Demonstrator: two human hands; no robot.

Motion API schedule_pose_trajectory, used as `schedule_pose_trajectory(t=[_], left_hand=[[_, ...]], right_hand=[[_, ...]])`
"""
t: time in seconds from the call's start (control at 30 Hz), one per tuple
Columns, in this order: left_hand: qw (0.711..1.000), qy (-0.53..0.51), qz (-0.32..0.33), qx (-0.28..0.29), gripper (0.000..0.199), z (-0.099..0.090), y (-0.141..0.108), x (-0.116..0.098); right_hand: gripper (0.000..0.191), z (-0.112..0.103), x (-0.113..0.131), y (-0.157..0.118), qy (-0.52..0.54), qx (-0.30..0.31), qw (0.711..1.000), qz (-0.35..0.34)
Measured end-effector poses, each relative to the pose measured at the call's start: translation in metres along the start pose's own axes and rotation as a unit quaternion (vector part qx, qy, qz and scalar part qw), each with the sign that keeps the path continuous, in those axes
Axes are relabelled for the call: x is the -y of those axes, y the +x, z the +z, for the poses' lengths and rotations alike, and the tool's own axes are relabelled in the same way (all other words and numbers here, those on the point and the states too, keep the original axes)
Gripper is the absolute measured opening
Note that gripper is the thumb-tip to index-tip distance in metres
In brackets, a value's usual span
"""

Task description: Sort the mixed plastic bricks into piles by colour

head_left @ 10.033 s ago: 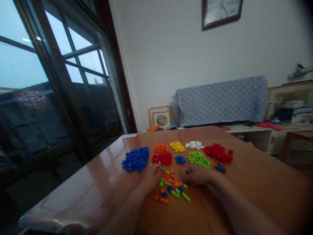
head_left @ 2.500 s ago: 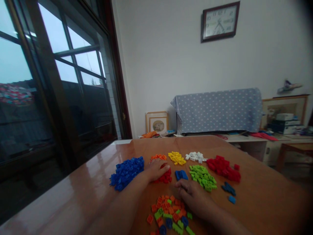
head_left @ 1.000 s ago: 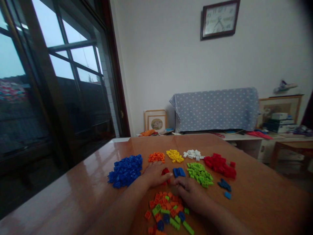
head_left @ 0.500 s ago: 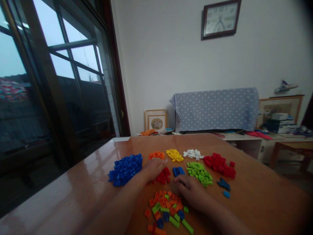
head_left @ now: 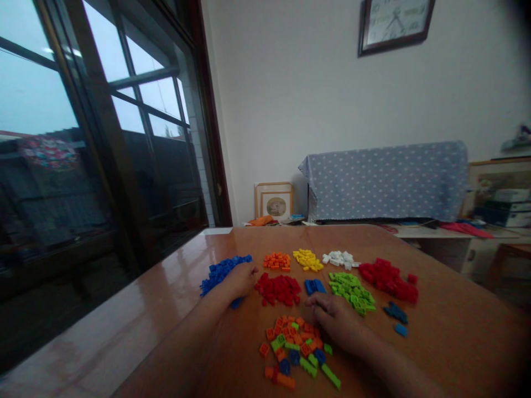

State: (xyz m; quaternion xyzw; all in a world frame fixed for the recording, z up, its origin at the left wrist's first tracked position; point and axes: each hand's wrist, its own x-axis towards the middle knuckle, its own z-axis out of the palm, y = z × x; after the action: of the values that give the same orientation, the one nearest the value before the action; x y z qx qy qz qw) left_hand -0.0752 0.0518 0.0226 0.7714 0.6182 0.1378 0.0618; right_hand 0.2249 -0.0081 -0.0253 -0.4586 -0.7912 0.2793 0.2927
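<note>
My left hand [head_left: 244, 279] is over the right side of a pile of blue building bricks [head_left: 222, 271], partly covering it. Its fingers are curled together, and whatever they may hold is hidden. A heap of red bricks [head_left: 279, 289] lies just right of it. My right hand [head_left: 337, 316] rests low over the table with fingers curled in; I cannot make out what is inside. Close beyond its fingertips are a few blue pieces [head_left: 315, 286]. Between my forearms spreads a mixed group of orange, green and dark blue bricks [head_left: 296, 348], beside the right hand.
Farther back on the table [head_left: 232, 354] lie orange bricks [head_left: 277, 261], yellow bricks [head_left: 307, 260] and white bricks [head_left: 339, 258]. Lime green bricks [head_left: 352, 292], more red bricks [head_left: 389, 279] and some teal-blue pieces [head_left: 396, 313] are to the right.
My left hand has moved left from above the red and orange bricks to the blue pile, uncovering the red heap. My right hand stays by the mixed bricks. The view has shifted slightly.
</note>
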Motion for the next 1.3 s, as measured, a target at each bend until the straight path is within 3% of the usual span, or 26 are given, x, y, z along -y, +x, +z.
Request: schedule_pose_trajectory(t=[0.13,0.3,0.7,1.3], left_hand=[[0.997,0.069,0.014,0.007,0.023,0.000,-0.004,-0.007],[0.980,0.188,0.022,0.057,0.031,0.001,0.002,-0.017],[0.988,0.119,0.064,0.074,0.027,0.011,0.015,-0.023],[0.994,-0.001,0.109,0.021,0.035,0.016,0.007,-0.020]], right_hand=[[0.024,0.000,-0.002,0.000,0.000,-0.006,1.000,-0.004],[0.025,0.000,-0.002,0.001,-0.003,-0.008,1.000,-0.002],[0.026,-0.001,0.003,-0.001,-0.001,-0.008,1.000,-0.006],[0.026,-0.002,0.005,-0.001,-0.020,-0.003,1.000,-0.004]])
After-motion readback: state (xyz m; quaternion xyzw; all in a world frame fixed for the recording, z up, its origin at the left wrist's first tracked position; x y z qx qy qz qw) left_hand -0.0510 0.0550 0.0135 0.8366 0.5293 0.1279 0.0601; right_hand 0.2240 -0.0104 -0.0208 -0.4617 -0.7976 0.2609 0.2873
